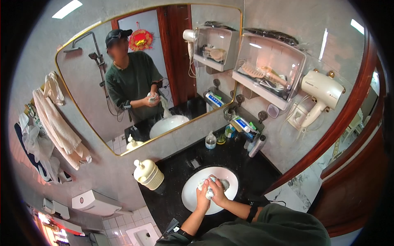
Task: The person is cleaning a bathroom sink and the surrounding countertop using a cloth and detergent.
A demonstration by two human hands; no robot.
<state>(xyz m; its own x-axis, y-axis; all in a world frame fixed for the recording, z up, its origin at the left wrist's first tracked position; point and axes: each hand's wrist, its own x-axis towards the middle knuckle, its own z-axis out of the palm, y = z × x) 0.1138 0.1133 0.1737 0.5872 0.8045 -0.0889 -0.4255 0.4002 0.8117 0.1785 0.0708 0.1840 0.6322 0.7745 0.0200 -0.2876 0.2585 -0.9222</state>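
Over the white oval washbasin (191, 196), my left hand (203, 195) and my right hand (218, 191) press together around a bunched white cloth (210, 193). Parts of the cloth bulge out above and below my fingers. Its folded middle is hidden by my palms. A greyish patch (225, 184) shows in the basin just right of my right hand; I cannot tell what it is. In the gold-framed mirror (144, 77), a reflected person in a dark cap and green top holds the same cloth, with a pale length hanging down towards the basin.
A cream pump bottle (150, 175) stands left on the black countertop (172, 167). Behind the basin are a clear pump bottle (210, 140) and a toothpaste tube (241, 124) on a small shelf. A Panasonic hair dryer (321, 89) hangs right of a clear-fronted wall box (271, 67). Towels (58, 123) hang left.
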